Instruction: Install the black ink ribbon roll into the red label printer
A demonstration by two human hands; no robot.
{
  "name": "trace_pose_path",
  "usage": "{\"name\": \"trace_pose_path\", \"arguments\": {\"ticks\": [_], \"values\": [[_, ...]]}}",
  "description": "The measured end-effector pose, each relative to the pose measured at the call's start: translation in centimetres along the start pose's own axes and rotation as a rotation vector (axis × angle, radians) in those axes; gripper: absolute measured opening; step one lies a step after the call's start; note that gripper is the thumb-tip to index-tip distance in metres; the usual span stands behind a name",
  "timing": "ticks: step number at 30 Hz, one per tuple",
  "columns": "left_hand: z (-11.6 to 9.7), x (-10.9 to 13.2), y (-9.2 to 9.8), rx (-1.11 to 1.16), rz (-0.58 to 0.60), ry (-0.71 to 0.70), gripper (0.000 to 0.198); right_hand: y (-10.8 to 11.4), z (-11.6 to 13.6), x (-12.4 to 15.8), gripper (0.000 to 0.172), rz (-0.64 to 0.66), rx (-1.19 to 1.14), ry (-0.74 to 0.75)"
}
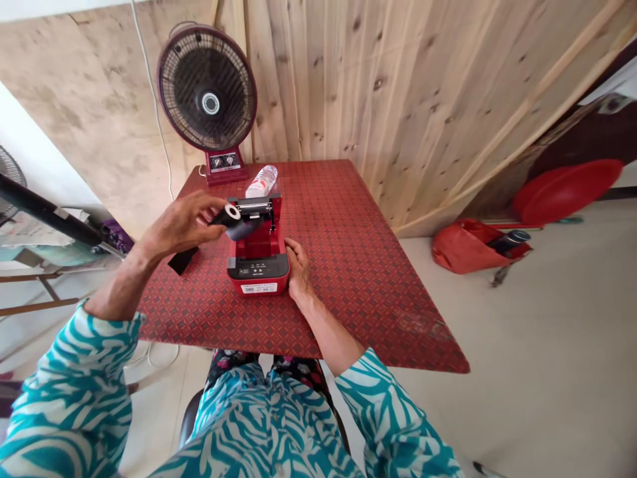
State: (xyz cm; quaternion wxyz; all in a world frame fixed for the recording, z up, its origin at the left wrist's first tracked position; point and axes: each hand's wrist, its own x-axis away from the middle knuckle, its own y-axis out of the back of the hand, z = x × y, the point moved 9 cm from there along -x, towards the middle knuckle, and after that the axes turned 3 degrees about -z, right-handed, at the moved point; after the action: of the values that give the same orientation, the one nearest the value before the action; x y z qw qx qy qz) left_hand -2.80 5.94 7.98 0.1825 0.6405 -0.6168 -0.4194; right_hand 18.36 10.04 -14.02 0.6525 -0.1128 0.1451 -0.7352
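A small red and black label printer stands on the table with its lid tipped back and its red inside showing. My left hand is closed around a black ribbon roll with a white core, held above the printer's left side. A loose dark stretch of ribbon hangs from the roll over the opening. Against the printer's right side lies my right hand, its fingers curved along the casing and steadying it. A black strip rests on the table left of the printer; part of it lies under my left hand.
A clear plastic bottle lies behind the printer on the red patterned table. At the back left corner stands a table fan, close to the wooden wall. An orange-red bag sits on the floor to the right.
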Motion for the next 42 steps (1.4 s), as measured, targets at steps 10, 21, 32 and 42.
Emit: {"name": "trace_pose_path", "arguments": {"ticks": [10, 21, 32, 42], "values": [[15.0, -4.2, -1.1, -0.059, -0.124, 0.319, 0.043, 0.7, -0.3, -0.1, 0.033, -0.036, 0.029, -0.021], [20.4, -4.3, -3.2, -0.108, 0.025, 0.397, 0.059, 0.9, -0.2, -0.1, 0.035, -0.021, 0.117, 0.003], [22.0, 8.5, -0.9, 0.417, -0.111, 0.476, 0.07, 1.0, -0.9, -0.5, 0.034, -0.016, 0.091, 0.03], [19.7, 9.1, -2.7, 0.595, -0.211, 0.483, 0.065, 0.7, -0.3, -0.1, 0.035, -0.004, 0.088, 0.017]]}}
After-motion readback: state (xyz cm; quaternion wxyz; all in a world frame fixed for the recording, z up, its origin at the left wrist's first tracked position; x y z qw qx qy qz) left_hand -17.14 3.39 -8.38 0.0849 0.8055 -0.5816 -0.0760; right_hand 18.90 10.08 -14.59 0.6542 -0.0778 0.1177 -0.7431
